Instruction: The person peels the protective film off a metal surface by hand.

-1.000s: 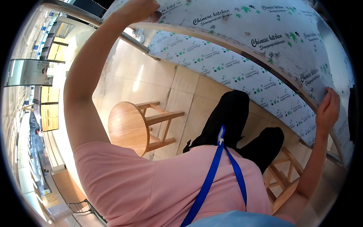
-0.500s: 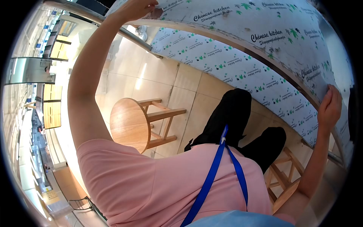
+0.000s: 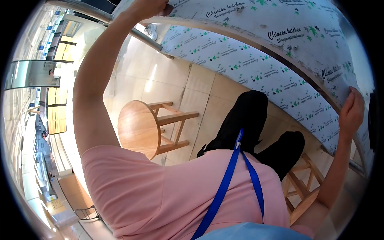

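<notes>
A table top (image 3: 256, 30) covered with a printed "Chinese kitchen" sheet curves across the upper right. At the top edge of the view, my left hand (image 3: 150, 8) is over the far-left part of the sheet, its fingers curled and partly cut off. Beside those fingertips is a small brownish patch; what they pinch is too small to tell. My right hand (image 3: 352, 114) is at the table's right edge, fingers pressed together around the rim and touching the sheet. Below the table top, a lower shelf (image 3: 236, 60) carries the same print.
A round wooden stool (image 3: 139, 130) stands on the tiled floor left of my knees. Another stool (image 3: 307, 204) is at the lower right, partly behind my right arm. A metal rail (image 3: 148, 41) runs by the table's left end. Someone's shoe (image 3: 151, 30) shows beyond it.
The view has shifted slightly, so the stool and my knees appear a little higher and further right. My left fingers, raised off the sheet half a second ago, are now partly out of frame. My right hand stays at the edge.
</notes>
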